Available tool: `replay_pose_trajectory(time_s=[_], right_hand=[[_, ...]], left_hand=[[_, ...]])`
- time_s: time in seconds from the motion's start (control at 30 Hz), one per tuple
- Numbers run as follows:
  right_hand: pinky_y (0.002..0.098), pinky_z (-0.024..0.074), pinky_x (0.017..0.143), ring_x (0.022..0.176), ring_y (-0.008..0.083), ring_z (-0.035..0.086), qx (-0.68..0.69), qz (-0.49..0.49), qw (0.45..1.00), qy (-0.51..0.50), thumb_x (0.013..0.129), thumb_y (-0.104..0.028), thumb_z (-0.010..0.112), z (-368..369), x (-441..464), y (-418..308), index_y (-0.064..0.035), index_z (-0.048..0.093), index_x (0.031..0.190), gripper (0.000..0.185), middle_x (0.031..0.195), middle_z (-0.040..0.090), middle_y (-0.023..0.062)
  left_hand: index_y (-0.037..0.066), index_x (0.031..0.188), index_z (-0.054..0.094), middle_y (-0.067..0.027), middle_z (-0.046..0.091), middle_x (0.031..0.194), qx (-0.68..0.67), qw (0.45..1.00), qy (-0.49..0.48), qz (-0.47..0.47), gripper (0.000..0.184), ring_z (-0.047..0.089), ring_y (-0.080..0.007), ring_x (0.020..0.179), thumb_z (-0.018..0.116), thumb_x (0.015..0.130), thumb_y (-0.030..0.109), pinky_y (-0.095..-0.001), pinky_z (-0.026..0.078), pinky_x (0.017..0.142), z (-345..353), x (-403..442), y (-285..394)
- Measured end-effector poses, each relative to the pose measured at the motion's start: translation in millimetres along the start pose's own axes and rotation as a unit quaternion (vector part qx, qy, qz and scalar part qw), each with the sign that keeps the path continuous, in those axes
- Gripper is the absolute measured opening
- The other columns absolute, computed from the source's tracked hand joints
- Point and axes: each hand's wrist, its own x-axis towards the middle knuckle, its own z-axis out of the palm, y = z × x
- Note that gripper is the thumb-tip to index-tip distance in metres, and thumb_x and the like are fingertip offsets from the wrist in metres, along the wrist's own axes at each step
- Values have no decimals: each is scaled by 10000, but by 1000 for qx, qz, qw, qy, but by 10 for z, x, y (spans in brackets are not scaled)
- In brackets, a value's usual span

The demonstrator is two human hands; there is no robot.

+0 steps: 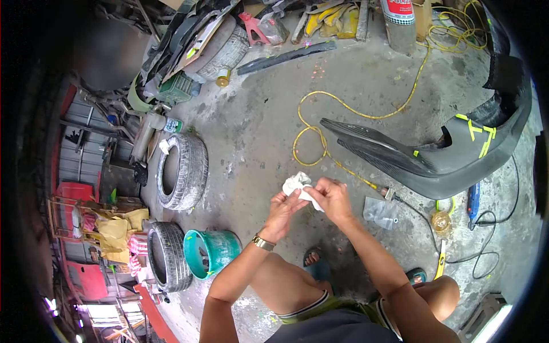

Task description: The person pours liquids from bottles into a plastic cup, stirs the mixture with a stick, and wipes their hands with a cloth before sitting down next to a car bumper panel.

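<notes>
A crumpled white cloth (pixel 295 183) is pinched between my two hands in front of me, above the concrete floor. My left hand (pixel 279 215), with a gold watch on the wrist, grips it from the lower left. From the right, my right hand (pixel 333 200) pinches another part with thumb and fingers. A clear plastic bag (pixel 378 211) with small items in it lies on the floor, right of my right hand. Beyond it, a dark car bumper (pixel 457 171) with yellow-green tape strips rests on the floor.
A yellow cord (pixel 357 114) loops across the floor to a socket (pixel 390 193). A blue corded tool (pixel 473 201) and a yellow-handled tool (pixel 441 260) lie right. Left are a green bucket (pixel 231 251) and tyres (pixel 191 171). Car parts (pixel 171 63) pile up at the back left.
</notes>
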Motion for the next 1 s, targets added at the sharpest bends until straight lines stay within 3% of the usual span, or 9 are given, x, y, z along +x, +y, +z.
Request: replay_pose_trajectory(time_s=[0.07, 0.17, 0.27, 0.33, 0.53, 0.73, 0.8, 0.93, 1.0], right_hand=[[326, 489, 682, 735, 232, 599, -38, 24, 999, 20, 880, -120, 641, -66, 26, -126, -21, 639, 1047, 194, 930, 631, 134], [330, 477, 675, 749, 210, 588, 171, -136, 976, -1, 851, -102, 668, -3, 69, -60, -7, 644, 931, 127, 901, 585, 107], [324, 484, 676, 760, 192, 592, 75, -122, 986, 87, 843, -58, 658, -27, 59, 34, 6, 631, 938, 118, 868, 575, 74], [302, 487, 657, 748, 163, 603, 83, -76, 989, 98, 855, -26, 635, -96, 80, 47, 25, 616, 898, 70, 866, 580, 60], [238, 534, 692, 749, 78, 614, 473, 17, 877, 82, 908, -38, 603, 203, -4, -248, -15, 637, 1015, 114, 974, 631, 20], [231, 502, 651, 734, 68, 595, 403, -35, 907, 119, 911, -48, 604, 213, 43, 73, -30, 658, 1033, 135, 871, 660, 4], [229, 469, 614, 705, 52, 564, 344, -27, 928, 138, 900, -71, 629, 140, 35, 102, -30, 667, 988, 104, 801, 661, -9], [233, 426, 558, 637, 30, 494, 246, -36, 953, 173, 898, -132, 648, 93, -3, -9, -40, 660, 940, 102, 699, 607, -34], [234, 426, 558, 636, 38, 506, 280, -31, 956, 79, 917, -175, 636, 58, -13, -3, -46, 658, 918, 131, 694, 609, -33]], left_hand=[[20, 1149, 592, -62, 656, 1095, 52, 998, 11, 23, 253, 641, -129, 934, 604, 942, 163, -311, 537, 860, 18, -9, 43], [9, 1153, 606, -51, 666, 1087, 151, 986, -20, 74, 250, 635, -130, 953, 598, 940, 140, -321, 538, 873, 19, -20, 18], [19, 1218, 559, -98, 636, 1169, 160, 981, 15, 104, 299, 620, -182, 1047, 586, 939, 122, -329, 509, 928, 2, -66, 153], [36, 1316, 460, -167, 548, 1302, -18, 991, 18, 131, 393, 561, -237, 1175, 561, 948, 132, -332, 457, 994, 77, -176, 351], [50, 1443, 273, -194, 347, 1471, -53, 987, -36, 151, 639, 407, -249, 1326, 440, 976, 452, -346, 321, 1085, 294, -156, 353], [63, 1510, 135, -185, 226, 1535, 18, 982, -100, 160, 797, 313, -263, 1377, 401, 952, 565, -395, 208, 1136, 639, -189, 270], [61, 1509, 143, -171, 227, 1540, 91, 977, -115, 153, 781, 336, -291, 1364, 423, 956, 535, -404, 192, 1142, 638, -182, 274], [22, 1272, 562, -109, 559, 1293, 343, 910, 13, 232, 416, 514, -182, 1156, 514, 979, 314, -356, 358, 1035, 475, -70, 330], [-3, 1126, 640, -74, 634, 1136, 332, 897, 75, 280, 367, 567, -152, 997, 518, 983, 312, -329, 432, 932, 413, -1, 286]])
